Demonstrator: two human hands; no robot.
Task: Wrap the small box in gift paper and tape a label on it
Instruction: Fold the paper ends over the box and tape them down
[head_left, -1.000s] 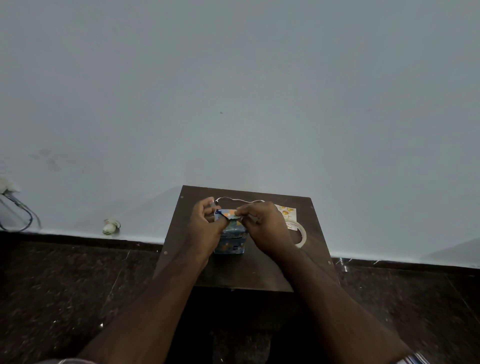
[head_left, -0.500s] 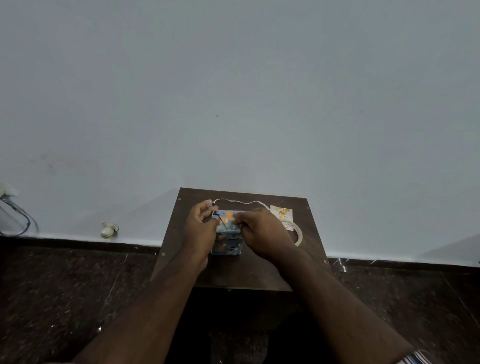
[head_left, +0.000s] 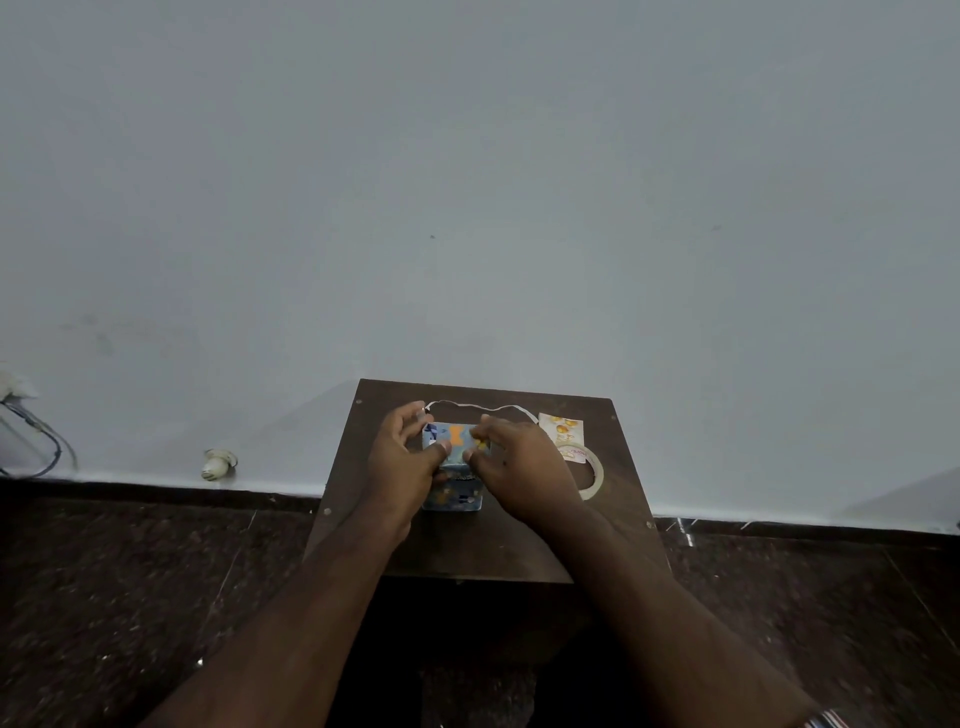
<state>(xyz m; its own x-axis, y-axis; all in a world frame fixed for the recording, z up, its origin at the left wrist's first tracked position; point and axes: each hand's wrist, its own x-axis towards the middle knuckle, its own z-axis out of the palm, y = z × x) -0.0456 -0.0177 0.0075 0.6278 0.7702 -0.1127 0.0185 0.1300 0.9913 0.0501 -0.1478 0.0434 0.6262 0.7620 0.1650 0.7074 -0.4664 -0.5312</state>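
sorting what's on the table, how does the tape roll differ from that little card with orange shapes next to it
The tape roll is a pale ring with an open middle that shows the dark table through it; the card is a flat, filled sheet printed with orange shapes. The tape roll lies nearer the person, the card farther back towards the wall. The tape roll is partly hidden by the right hand; the card shows almost whole. Both lie flat and untouched, right of the wrapped box.

A plain room, likely a home: small dark wooden table (head_left: 613, 540) against bare grey wall (head_left: 478, 182), polished dark stone floor (head_left: 130, 597) beneath.
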